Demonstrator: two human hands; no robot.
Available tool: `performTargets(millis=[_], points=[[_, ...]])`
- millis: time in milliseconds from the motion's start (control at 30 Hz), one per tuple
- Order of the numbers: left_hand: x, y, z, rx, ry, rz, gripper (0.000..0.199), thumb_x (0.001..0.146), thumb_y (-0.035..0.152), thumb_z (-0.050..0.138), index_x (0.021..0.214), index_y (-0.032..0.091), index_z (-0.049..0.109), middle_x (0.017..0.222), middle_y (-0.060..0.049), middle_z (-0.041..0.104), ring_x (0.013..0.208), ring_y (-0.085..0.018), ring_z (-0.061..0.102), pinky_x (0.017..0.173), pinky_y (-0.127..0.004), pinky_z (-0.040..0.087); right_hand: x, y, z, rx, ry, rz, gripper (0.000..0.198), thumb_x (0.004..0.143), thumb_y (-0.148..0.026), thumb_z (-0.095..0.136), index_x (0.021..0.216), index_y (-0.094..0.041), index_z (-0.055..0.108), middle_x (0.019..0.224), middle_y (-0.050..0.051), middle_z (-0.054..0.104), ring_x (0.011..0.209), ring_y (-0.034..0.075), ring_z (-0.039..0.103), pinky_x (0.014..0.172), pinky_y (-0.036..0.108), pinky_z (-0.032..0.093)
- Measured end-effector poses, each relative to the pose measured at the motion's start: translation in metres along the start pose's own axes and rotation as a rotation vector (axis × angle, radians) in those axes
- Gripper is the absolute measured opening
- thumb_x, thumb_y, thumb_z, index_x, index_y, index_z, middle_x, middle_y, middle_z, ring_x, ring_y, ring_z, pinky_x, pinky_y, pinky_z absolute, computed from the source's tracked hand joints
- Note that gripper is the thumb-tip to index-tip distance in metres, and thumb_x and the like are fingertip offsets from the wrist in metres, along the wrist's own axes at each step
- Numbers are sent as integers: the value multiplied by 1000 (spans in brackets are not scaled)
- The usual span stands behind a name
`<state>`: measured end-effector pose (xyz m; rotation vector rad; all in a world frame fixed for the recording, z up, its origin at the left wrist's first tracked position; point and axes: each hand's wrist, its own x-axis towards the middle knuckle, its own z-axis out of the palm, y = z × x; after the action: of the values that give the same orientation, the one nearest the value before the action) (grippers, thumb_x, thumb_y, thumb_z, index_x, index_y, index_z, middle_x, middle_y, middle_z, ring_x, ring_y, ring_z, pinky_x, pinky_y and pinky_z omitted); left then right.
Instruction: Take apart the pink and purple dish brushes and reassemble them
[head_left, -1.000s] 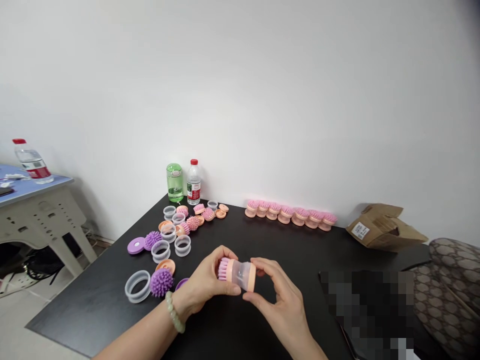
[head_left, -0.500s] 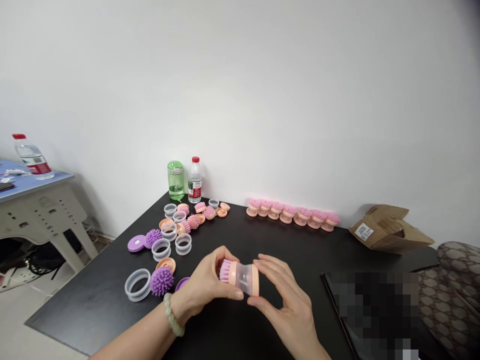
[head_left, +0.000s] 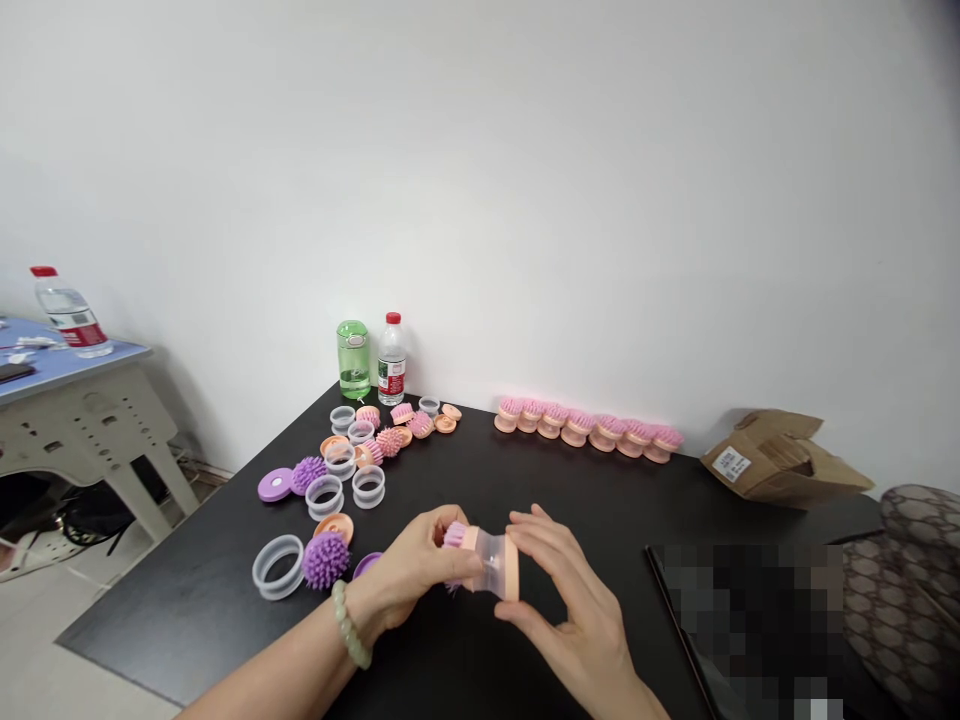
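A round brush (head_left: 493, 566) with pink bristles, peach ends and a clear waisted middle lies sideways between my hands above the black table. My left hand (head_left: 420, 560), with a pale green bead bracelet at the wrist, grips its bristle end; the fingers partly cover the bristles. Thumb and fingers of my right hand (head_left: 574, 610) hold the flat peach end. Left of my hands lie a purple bristle head (head_left: 325, 560), a large clear ring (head_left: 278, 567), a peach cap (head_left: 334, 526) and a purple part (head_left: 366, 566) partly hidden by my left hand.
Along the wall stands a row of pink-bristled brushes (head_left: 576, 428). Clear rings (head_left: 368, 487) and loose brush parts (head_left: 389, 441) spread over the table's left, near a green bottle (head_left: 353, 360) and a water bottle (head_left: 391, 362). A brown paper bag (head_left: 780, 460) sits at right.
My left thumb and fingers have shifted slightly on the bristle end, covering more of the peach collar. Both hands still hold the brush in nearly the same place.
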<state>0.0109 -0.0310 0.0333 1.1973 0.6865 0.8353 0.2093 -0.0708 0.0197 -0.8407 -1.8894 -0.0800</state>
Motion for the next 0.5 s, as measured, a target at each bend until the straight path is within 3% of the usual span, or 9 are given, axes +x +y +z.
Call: performTargets(millis=[67,200,300,400,500], points=[[0,-1,-2,47,-18,34,56,51,46,93,80,17,55,71,4,57,62,-10,45,56,-21,32,-2,1,1,-13,13,85,41,91,-54,62,113,-19,64,104,11,73,108,29,69,92,43,58],[0,-5,-4,273,35,223,63,47,43,96,92,17,60,84,1,60,71,-13,49,63,-23,37,-7,2,4,34,-14,330,29,90,-46,64,106,-22,64,87,4,73,83,23,72,76,32,59],[-1,-6,-3,506,88,374,58,55,47,93,95,18,63,94,-3,62,82,-20,55,72,-29,43,-6,1,5,155,-103,533,29,91,-47,59,105,-22,65,83,2,71,74,19,69,69,27,56],[-3,-6,-2,675,94,503,51,64,43,90,101,20,63,100,-6,64,90,-23,58,80,-34,45,-4,-1,6,312,-227,700,35,93,-53,52,91,-22,66,74,0,65,65,17,63,64,26,50],[-3,-6,-1,823,81,586,43,71,34,87,104,22,62,105,-7,64,98,-25,57,86,-37,46,-2,1,9,415,-247,845,44,94,-60,47,85,-21,66,75,1,64,71,18,60,67,28,48]])
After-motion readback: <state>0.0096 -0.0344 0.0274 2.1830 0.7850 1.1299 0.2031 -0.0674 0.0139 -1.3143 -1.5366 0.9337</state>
